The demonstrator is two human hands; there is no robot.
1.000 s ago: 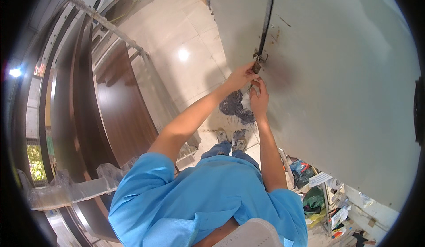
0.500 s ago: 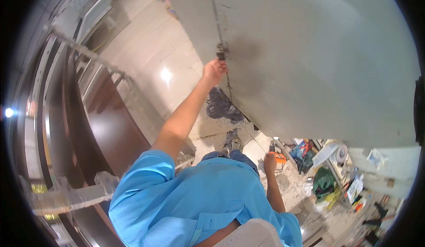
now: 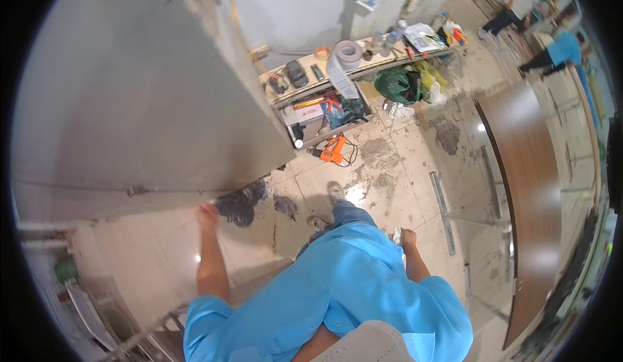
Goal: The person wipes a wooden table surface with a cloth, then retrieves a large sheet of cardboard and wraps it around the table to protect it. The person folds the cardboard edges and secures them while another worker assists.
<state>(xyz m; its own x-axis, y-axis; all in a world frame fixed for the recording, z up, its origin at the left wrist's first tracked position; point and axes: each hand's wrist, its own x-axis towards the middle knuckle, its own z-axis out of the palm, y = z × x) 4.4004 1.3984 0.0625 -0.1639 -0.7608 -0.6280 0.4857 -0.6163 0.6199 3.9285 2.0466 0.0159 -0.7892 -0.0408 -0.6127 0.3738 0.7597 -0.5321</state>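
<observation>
And there we went: our left hand, too blurred to call wide or narrow, had come off the metal latch on the grey panel to its left, leaving that untouched, while our right hand curled against a small white thing, grip unclear.

Blue short-sleeved shirt, jeans, pale shoes

White glare on floor tiles, blurred left hand, fisheye-bent edges, black corners.
</observation>
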